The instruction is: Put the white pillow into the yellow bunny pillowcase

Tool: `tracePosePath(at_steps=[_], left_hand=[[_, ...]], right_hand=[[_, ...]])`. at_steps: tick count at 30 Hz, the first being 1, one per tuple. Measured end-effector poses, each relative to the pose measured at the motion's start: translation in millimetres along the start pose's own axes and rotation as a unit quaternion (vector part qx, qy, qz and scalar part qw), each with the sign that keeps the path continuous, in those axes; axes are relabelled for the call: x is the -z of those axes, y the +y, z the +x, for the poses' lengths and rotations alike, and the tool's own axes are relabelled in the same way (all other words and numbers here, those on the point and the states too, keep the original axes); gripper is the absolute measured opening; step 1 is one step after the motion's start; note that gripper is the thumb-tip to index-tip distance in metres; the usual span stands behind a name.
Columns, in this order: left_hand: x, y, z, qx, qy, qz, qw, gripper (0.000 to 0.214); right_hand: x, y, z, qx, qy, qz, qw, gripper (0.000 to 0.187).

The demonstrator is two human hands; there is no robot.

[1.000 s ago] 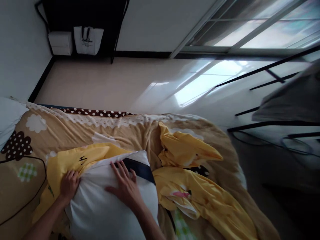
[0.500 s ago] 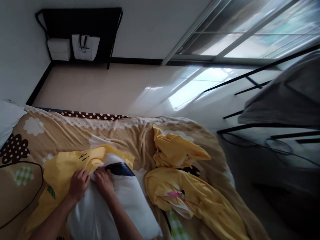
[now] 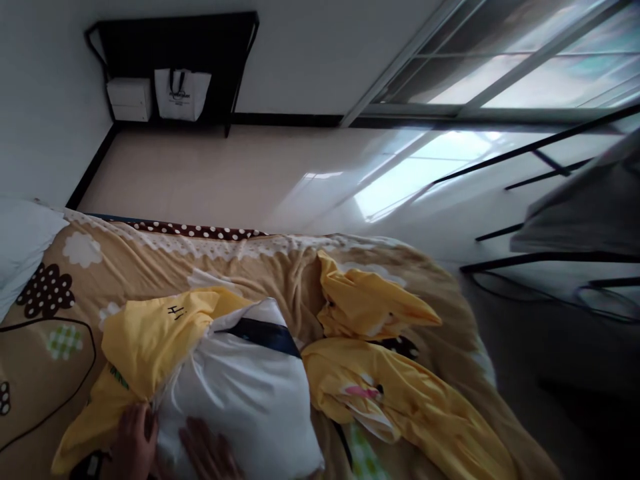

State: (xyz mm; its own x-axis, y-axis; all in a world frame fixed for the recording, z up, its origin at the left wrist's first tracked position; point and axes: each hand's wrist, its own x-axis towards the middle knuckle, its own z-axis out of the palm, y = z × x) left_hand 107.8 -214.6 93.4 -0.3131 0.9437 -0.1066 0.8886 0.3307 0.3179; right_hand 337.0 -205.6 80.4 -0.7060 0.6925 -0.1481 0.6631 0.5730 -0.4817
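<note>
Head view, our only one: we're over the bed, and the white pillow lies on it close in front of us, its far left corner tucked into the yellow pillowcase. Our left hand sits at the case's gathered edge, fingers curled and seemingly pinching the fabric. Our right hand lies flat on the pillow, fingers spread, gripping nothing. We judge we're mid-way through covering the pillow, most of it bare. Going further calls for a firm hold on the hem while the pillow is pressed inward. A second yellow cloth lies crumpled just right.
</note>
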Motion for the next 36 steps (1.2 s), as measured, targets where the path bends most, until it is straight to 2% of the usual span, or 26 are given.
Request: tracePosePath(at_steps=[4,7,11,15,18,22,24,28,31,34,36], left_hand=[[0.1,12.5,2.8,0.101,-0.098,-0.057,0.988,0.031],[8.6,27.3,16.0,0.143,-0.143,-0.071,0.977,0.034],[19.2,38.3,30.5,0.217,-0.202,-0.059,0.953,0.028],[27.5,34.3,24.8,0.256,-0.218,-0.040,0.941,0.040],[28.2,33.2,13.3,0.260,-0.205,-0.019,0.943,0.040],[20.9,40.6,-0.1,0.226,-0.176,-0.068,0.956,0.034],[16.5,45.1,-7.1,0.221,-0.181,-0.090,0.954,0.032],[9.4,51.0,-25.2,0.250,-0.245,-0.124,0.929,0.029],[5.7,59.2,-36.4,0.269,-0.264,-0.152,0.914,0.021],[4.0,78.3,-40.7,0.259,-0.272,-0.264,0.888,0.015],[5.3,94.3,-41.9,0.245,-0.277,-0.330,0.868,0.022]], right_hand=[[37.1,22.9,43.2,0.037,-0.007,0.014,0.999,0.073],[60.7,28.6,73.1,0.040,-0.013,0.046,0.998,0.063],[69.0,22.1,93.4,0.020,-0.049,0.074,0.996,0.046],[75.3,14.3,103.1,-0.010,-0.094,0.100,0.990,0.037],[83.6,12.8,103.7,-0.009,-0.116,0.120,0.986,0.036],[91.6,16.2,96.0,0.000,-0.142,0.148,0.979,0.052],[91.8,15.9,92.3,-0.012,-0.140,0.154,0.978,0.050],[82.7,4.6,90.5,-0.058,-0.130,0.146,0.979,0.040],[72.9,-8.1,93.7,-0.108,-0.130,0.144,0.975,0.036],[68.7,-18.8,99.3,-0.148,-0.126,0.160,0.968,0.034],[70.1,-24.3,103.2,-0.158,-0.116,0.187,0.963,0.036]])
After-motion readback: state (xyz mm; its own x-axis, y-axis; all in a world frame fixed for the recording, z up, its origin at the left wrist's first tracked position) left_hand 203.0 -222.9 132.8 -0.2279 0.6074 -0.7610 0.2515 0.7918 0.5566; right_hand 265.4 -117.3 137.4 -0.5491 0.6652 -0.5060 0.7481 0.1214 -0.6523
